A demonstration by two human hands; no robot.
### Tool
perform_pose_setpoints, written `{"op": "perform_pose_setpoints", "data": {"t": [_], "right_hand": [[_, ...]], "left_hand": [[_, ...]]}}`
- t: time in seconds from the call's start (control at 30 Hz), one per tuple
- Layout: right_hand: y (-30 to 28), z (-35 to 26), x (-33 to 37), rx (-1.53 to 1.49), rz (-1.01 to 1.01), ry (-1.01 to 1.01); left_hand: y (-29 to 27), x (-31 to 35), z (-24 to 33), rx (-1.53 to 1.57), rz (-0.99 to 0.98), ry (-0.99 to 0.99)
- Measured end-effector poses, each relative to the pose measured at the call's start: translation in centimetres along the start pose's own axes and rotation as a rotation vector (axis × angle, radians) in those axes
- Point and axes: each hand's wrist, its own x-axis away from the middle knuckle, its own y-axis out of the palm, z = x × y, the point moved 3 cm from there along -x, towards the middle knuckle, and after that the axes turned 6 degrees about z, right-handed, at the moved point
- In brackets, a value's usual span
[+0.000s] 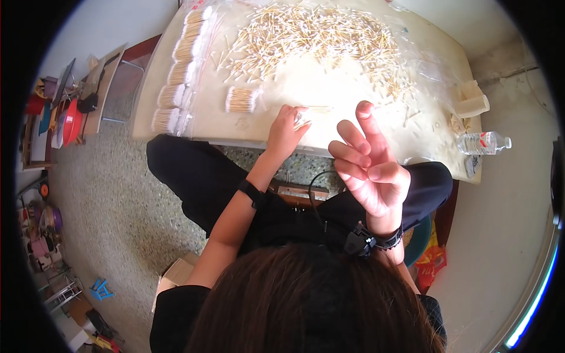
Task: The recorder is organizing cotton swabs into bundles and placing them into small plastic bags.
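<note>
And there it was: the left hand [283, 134] had its fingers curled tight on a few white-tipped wooden cotton swabs [302, 123] at the pale desk's [209, 120] near edge — while the right hand [374, 165], raised palm-up, fingers loosely half-curled, held nothing! Beyond sprawled a big loose swab pile [318, 32].

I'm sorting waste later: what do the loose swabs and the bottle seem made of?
Loose swabs: probably uncoated wood, judging by the matte, pale tan shafts, with white ends likely cotton, though too small to be sure.
Bottle: likely clear, glossy plastic, being see-through with bright highlights.
</note>
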Motion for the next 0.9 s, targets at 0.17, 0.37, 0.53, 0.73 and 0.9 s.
{"op": "perform_pose_setpoints", "data": {"t": [0.17,0.37,0.53,0.73,0.9], "right_hand": [[-0.4,0.4,-0.3,-0.112,-0.059,0.06],[-1.1,0.3,-0.7,-0.186,-0.09,0.123],[-3.0,-0.5,-1.3,-0.068,-0.046,0.065],[-7.9,-6.8,-1.4,0.566,0.374,-0.314],[-14.3,-16.8,0.8,0.784,0.526,-0.618]], "left_hand": [[-0.2,-0.9,-0.5,0.006,0.008,0.056],[-1.2,-3.4,0.0,-0.174,0.01,0.013],[-0.5,-4.5,-1.3,-0.274,0.079,0.109],[-0.6,-3.4,-1.5,-0.347,0.079,0.193],[0.0,-2.8,0.4,-0.49,0.124,0.236]]}}
